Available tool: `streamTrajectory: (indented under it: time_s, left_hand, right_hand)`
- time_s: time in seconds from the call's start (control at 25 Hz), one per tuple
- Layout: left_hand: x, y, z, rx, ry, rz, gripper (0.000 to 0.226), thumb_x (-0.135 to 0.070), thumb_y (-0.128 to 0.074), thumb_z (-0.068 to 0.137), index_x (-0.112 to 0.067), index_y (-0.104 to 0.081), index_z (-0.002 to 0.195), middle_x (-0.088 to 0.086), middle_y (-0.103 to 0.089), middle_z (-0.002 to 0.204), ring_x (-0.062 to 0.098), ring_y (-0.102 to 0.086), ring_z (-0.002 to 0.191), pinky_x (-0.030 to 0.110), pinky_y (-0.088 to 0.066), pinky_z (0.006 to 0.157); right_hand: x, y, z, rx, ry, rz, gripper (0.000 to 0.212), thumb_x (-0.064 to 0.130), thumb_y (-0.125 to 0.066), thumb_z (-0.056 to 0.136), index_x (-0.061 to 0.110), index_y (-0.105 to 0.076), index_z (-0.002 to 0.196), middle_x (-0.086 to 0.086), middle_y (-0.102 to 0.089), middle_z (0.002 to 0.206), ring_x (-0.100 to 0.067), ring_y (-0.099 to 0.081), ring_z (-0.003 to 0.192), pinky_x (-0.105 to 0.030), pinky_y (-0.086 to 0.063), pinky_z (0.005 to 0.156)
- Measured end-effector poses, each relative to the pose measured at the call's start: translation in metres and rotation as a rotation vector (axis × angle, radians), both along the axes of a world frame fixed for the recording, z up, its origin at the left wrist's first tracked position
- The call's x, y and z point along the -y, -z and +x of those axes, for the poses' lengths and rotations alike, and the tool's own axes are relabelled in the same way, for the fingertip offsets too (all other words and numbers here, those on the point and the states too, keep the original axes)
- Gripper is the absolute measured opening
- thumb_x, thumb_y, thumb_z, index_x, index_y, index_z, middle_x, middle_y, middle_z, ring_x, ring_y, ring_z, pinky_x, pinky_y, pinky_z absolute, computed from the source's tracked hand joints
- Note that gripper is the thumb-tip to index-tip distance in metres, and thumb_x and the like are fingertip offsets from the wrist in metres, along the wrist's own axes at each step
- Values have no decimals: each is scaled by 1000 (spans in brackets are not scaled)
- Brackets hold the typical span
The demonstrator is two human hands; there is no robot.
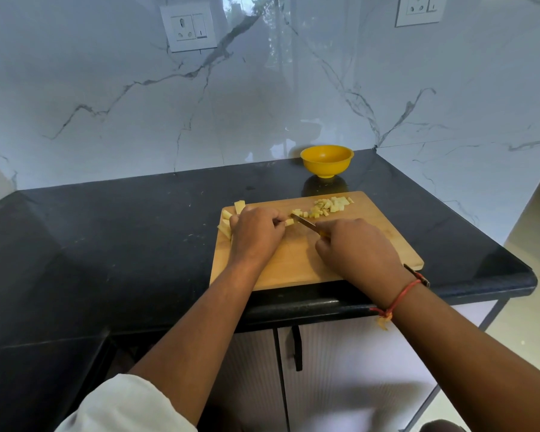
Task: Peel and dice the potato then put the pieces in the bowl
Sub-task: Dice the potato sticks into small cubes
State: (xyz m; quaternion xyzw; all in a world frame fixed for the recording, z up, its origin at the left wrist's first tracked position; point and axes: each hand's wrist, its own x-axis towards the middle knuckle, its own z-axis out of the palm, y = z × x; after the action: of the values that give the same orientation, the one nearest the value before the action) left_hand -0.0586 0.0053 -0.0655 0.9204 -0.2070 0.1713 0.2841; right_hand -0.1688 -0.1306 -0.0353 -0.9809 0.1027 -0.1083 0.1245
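Knife (pixel 303 222) gripped in right hand (pixel 356 247) meets potato strip (pixel 289 222) pinched by left hand (pixel 258 233); diced pieces (pixel 331 205) beyond right hand

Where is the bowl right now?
In the head view, the bowl stands on the counter right of centre, just beyond the far edge of the board, behind the diced pile, near the wall.

Head view looks forward and down, seemingly close, onto counter (pixel 113 238).
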Motion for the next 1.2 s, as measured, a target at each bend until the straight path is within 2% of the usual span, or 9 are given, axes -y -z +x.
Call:
streamTrajectory:
  time_s: [0.2, 0.32, 0.4, 0.52, 0.6, 0.8, 0.96, 1.08, 1.2]
  left_hand:
    - [0, 2, 5, -26, -5, -25, 12, -29, -66, 94, -32, -77, 97, -13, -72, 99, 13, -56, 108, 41, -32, 97]
    - [-1, 3, 8, -35, -2, -19, 11, -29, -67, 94, -32, -77, 93, -13, -72, 94, 15, -58, 105, 42, -33, 95]
    - [-1, 4, 10, -37, 3, -19, 10, -29, -68, 93, -33, -77, 92, -13, -72, 94, 15, -58, 105, 41, -33, 94]
    - [-1, 6, 13, -37, 1, -10, 9, -31, -69, 92, -33, -77, 92, -14, -72, 93, 15, -59, 105, 41, -34, 93]
    - [-1, 7, 14, -41, 3, -24, 8, -31, -70, 91, -33, -78, 91, -14, -72, 92, 15, -59, 105, 43, -35, 94]
    - [1, 6, 11, -29, -1, -41, 11, -30, -69, 91, -31, -78, 84, -13, -72, 86, 14, -61, 101, 42, -36, 93]
    - [0, 8, 13, -21, 3, -55, 11, -31, -69, 91, -31, -78, 85, -13, -73, 88, 14, -61, 101, 43, -35, 95]
    - [-1, 8, 13, -18, 2, -58, 9, -31, -69, 91, -33, -78, 89, -13, -73, 93, 14, -61, 104, 45, -35, 97]
    - [-1, 9, 14, -23, 4, -56, 10, -30, -68, 92, -32, -77, 96, -13, -74, 97, 14, -61, 106, 46, -37, 99]
  right_hand:
    - [-10, 2, 7, 62, -5, 24, 39, 36, -44, 102, 35, -57, 138, 9, -50, 71, -8, -52, 64, -26, -50, 59]
    - [-17, 5, 17, 1, -4, 44, 37, 36, -44, 102, 32, -59, 136, 6, -56, 83, -12, -57, 75, -29, -55, 69]
    - [-18, 7, 23, -34, 6, 68, 35, 36, -45, 103, 28, -62, 132, 4, -60, 89, -13, -58, 79, -29, -53, 71]
    - [-20, 10, 31, -59, 15, 62, 31, 37, -45, 103, 23, -67, 120, 1, -64, 86, -14, -60, 76, -30, -54, 69]
    - [-22, 8, 35, -79, 17, 40, 30, 35, -46, 103, 20, -68, 117, -1, -65, 87, -16, -62, 78, -32, -56, 74]
    - [-22, 7, 31, -140, 23, 25, 29, 25, -48, 100, 22, -64, 125, -3, -63, 96, -20, -62, 88, -37, -57, 85]
    - [-17, 9, 11, -124, 3, -9, 38, 20, -47, 100, 32, -57, 135, 1, -58, 97, -16, -52, 84, -33, -52, 78]
    - [-14, 5, 0, -127, -4, -78, 39, 20, -46, 102, 36, -52, 137, 3, -48, 90, -17, -50, 82, -32, -47, 70]
    - [-12, 1, -2, -93, 1, -61, 45, 22, -44, 103, 39, -45, 145, -1, -61, 102, -20, -59, 90, -33, -51, 73]
